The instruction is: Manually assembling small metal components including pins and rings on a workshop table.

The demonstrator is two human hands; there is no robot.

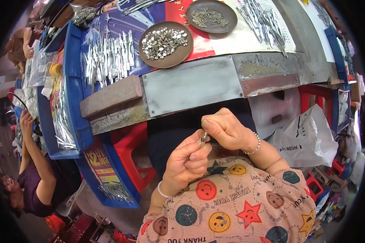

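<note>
1. The left hand (187,162) and right hand (228,130) meet below the workbench's near edge, over the lap, both pinching one small metal piece (203,139) between fingertips, likely to steady it for close work.
2. A grey metal plate (192,85) lies at the workbench (271,67) near edge, a bare working face.
3. Behind it, a brown dish of shiny small parts (165,43) and a second dish (211,16) keep stock within reach.
4. Loose metal blades (109,56) lie spread toward the left edge.

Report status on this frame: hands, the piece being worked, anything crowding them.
Left hand and right hand pinch one small metal piece together, close to the body. Gray metal plate on the bench edge lies beyond, apart. Nothing blocking.
</note>
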